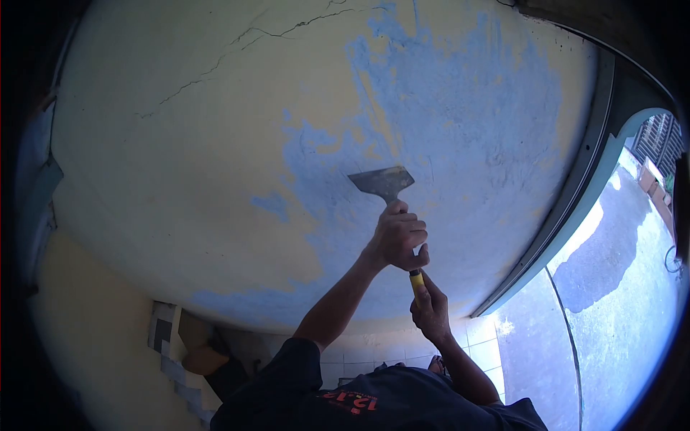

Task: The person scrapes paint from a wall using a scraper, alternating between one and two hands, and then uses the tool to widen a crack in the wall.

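A wide-bladed wall scraper (383,182) is in both my hands, its metal blade up against the wall (180,172). My left hand (402,235) is closed around the upper part of the handle, just below the blade. Lower down, my right hand (431,310) grips the yellow end of the handle (416,279). Around the blade the wall shows a large blue patch (467,108) with ragged edges, where the cream surface layer is gone. Bits of cream still show within the blue.
A long crack (280,34) runs across the upper left of the wall. On the right a dark frame (575,215) edges an opening onto sunlit paving (618,330). White floor tiles (485,353) lie below me, and stepped blocks (172,368) stand at lower left.
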Demonstrator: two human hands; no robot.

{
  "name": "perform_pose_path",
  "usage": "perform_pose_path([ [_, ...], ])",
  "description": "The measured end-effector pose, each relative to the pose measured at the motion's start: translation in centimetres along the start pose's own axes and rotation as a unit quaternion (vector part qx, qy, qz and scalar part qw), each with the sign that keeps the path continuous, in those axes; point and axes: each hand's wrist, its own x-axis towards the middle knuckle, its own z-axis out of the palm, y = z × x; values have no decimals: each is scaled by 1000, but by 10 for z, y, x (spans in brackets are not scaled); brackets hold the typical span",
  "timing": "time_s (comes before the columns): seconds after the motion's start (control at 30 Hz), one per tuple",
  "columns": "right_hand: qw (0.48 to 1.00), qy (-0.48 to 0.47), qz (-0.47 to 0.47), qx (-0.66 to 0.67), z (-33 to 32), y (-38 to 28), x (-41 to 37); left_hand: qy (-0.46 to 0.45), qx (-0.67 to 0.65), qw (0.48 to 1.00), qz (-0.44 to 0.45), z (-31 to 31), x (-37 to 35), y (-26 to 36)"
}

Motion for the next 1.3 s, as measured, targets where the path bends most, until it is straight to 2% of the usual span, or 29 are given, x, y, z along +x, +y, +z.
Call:
perform_pose_path([
  [0.17,1000,-12,-24,-1,4,-13,8,2,24,1000,3,-11,9,-6],
  [0.37,1000,1,-16,-6,1,5,1,-30,-6,1000,-8,-1,-6,-2],
  [0.7,999,-9,-41,2,9,-23,6,7,6,1000,8,-14,15,-11],
  [1.3,998,-19,-59,-8,13,-47,10,16,20,1000,16,-32,37,-18],
])
